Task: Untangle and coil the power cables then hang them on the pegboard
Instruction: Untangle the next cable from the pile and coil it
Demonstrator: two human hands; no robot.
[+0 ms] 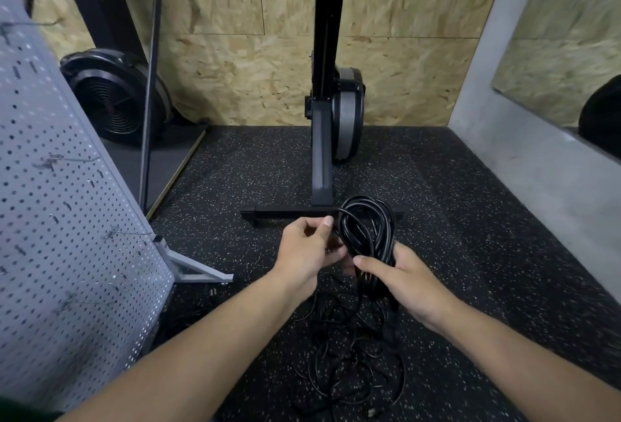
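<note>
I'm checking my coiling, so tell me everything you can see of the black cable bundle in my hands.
The black cable bundle is a glossy, rubbery-looking cord wound in several loose oval loops, held upright above the speckled floor. The right hand grips its lower end; the left hand pinches its left side.

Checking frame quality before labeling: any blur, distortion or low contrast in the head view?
Head view: strong wide-angle bending, pegboard leans and smears toward the left border; centre sharper, left hand and right hand clear; black coiled cable readable, but the loose cable tangle nearly blends into the dark speckled floor; lighting even, no harsh glare.
</note>
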